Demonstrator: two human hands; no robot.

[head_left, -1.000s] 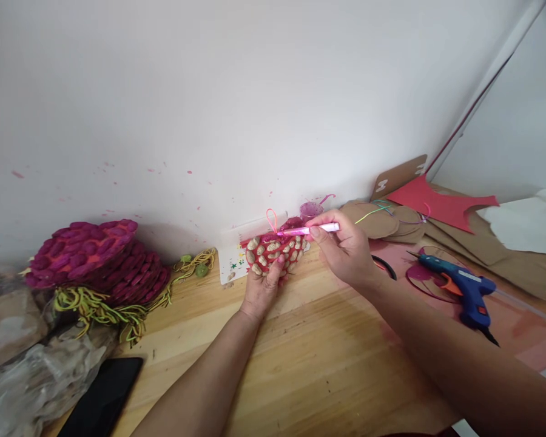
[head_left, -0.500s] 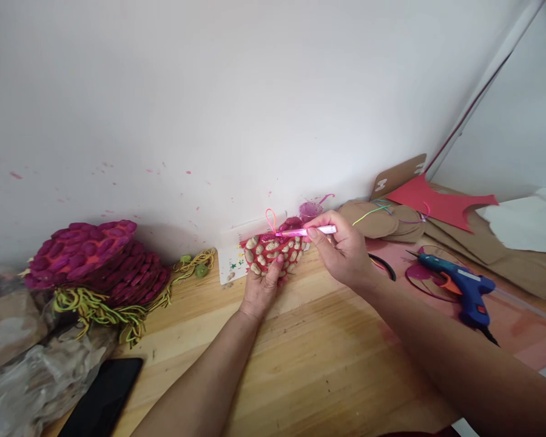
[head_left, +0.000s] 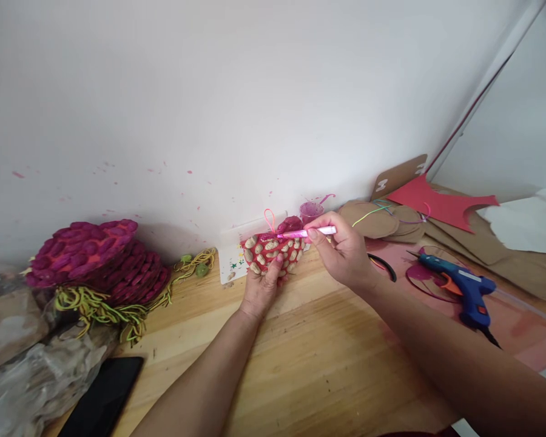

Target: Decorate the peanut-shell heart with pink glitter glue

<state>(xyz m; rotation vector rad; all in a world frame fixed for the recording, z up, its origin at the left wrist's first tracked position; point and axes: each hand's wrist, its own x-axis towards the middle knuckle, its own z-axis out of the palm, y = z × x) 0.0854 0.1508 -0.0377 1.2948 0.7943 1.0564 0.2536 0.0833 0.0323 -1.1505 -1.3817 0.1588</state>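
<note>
Taking the held piece as the clock's centre, the wall (head_left: 255,91) fills 12 o'clock, spotted with pink paint, and the wooden table (head_left: 309,364) spreads below at 6. Brown paper (head_left: 464,249) lies at 3. At 9 stands a stack (head_left: 100,261) of similar pieces, their lumps magenta, yellow-green yarn (head_left: 86,303) trailing from it. A crumpled plastic bag (head_left: 50,382) sits between 8 and 9, a blue glue gun (head_left: 471,288) between 3 and 4, a black phone (head_left: 102,394) at 8.

The left hand (head_left: 261,288) comes in from 7 and pinches the piece (head_left: 268,252), thumb pressed on its face, fingers mostly hidden behind. The right hand (head_left: 341,252), at 3, pinches a brush (head_left: 306,232) between thumb and fingers. The piece is held up off the table, near the wall, its face towards the camera. A small cup (head_left: 309,212) stained with pink is between 1 and 2, just beyond the piece.

The brush tip meets the top edge, beneath a pink loop (head_left: 273,224). Progress looks early: lumps along the top, from 12 to 1, are wet magenta, while most peanuts (head_left: 272,245) through the middle and lower part are bare and pale, so the larger share of the colouring seems left; what the thumb covers I cannot tell
</note>
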